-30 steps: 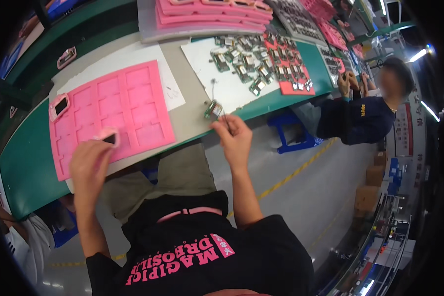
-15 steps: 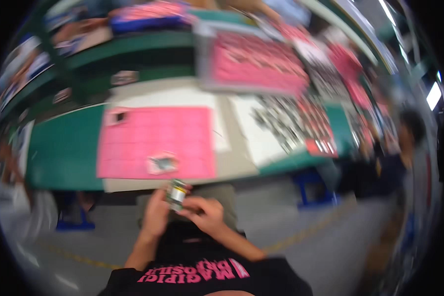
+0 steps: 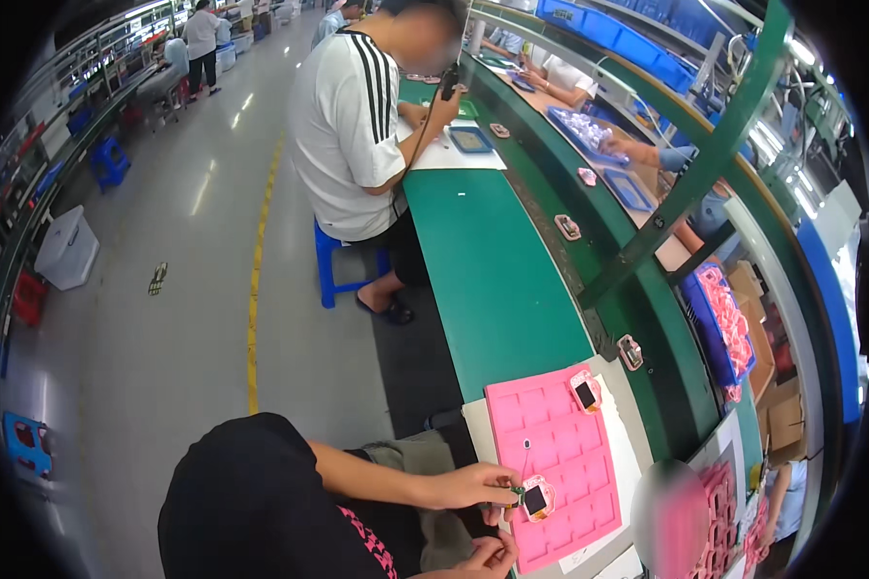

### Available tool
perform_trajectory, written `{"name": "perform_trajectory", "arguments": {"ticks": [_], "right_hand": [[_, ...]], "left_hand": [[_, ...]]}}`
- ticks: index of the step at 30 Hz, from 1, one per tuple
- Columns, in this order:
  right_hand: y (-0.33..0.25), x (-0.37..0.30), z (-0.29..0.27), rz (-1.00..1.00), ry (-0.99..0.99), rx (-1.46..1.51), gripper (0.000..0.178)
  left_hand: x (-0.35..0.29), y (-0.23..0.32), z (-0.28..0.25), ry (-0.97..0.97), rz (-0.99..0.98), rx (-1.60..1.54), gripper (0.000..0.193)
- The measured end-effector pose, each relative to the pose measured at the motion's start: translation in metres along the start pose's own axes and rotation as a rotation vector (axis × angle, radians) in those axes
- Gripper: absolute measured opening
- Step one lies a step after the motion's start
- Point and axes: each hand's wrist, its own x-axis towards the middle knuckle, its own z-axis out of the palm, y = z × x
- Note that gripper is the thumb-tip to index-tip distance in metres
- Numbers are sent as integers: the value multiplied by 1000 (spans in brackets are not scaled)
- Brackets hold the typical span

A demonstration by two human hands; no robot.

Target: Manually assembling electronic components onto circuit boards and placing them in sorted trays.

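Observation:
My left hand pinches a small green circuit board at the near edge of a pink grid tray. Just below it, my right hand has its fingers curled together; whatever they hold, if anything, is hidden. Right beside the board, a pink casing with a dark square screen lies on the tray. A similar pink casing rests at the tray's far right corner. Between them sits a tiny dark-and-white part with a thin wire.
A green bench stretches ahead to a seated person on a blue stool. Along the right runs a dark green conveyor carrying several pink casings. Past a green post stands a blue bin of pink parts.
My view has swung left, bringing the aisle and seated person into sight. The green board stays in my left hand; my right hand has come away from it.

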Motion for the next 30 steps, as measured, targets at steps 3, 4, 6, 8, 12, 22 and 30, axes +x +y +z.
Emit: {"name": "perform_trajectory", "arguments": {"ticks": [3,4,6,8,12,22,30], "right_hand": [[-31,12,-25,358,-70,363,29],[-72,11,-19,428,72,508,29],[-75,13,-19,427,-4,472,34],[-86,17,-24,497,-42,472,29],[-79,8,-40,565,41,535,27],[-74,13,-52,591,-85,640,24],[-69,34,-50,640,-184,816,23]], "left_hand": [[15,27,-1,-67,-116,88,16],[19,38,4,-26,-188,182,27],[28,68,0,90,-441,308,42],[34,73,4,99,-439,356,31],[64,62,16,-70,-473,511,10],[87,43,24,-78,-342,598,10],[108,19,48,-66,27,1242,14]]}}
